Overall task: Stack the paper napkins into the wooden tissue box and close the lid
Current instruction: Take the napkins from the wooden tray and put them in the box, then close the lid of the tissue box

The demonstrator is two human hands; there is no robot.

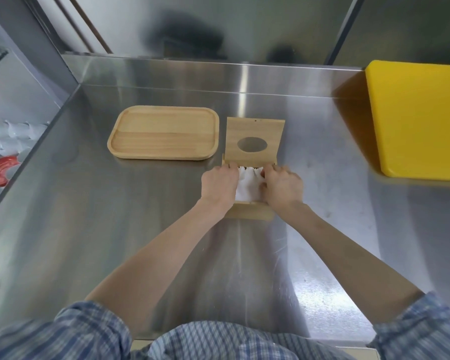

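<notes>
Both hands press white napkins [248, 184] down into the open wooden box [250, 211]: left hand [218, 184] and right hand [282, 187] flank the stack, fingers [266, 170] curled onto its edges. The lid [253, 131] stands raised behind. An empty tray [164, 133] sits just left; a yellow board [416, 120] lies well apart on the steel table [89, 203].

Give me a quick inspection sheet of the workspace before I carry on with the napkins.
Surface: steel counter, bare and reflective.
Job's things: wooden tissue box with lid standing open; white napkins partly inside.
Clutter: empty wooden tray left of the box; yellow board far right.
Grippers: left hand and right hand pressing on the napkins.
Cables: nothing seen.
Surroundings: steel backsplash; red object and clear plastic items below the counter's left edge.
</notes>
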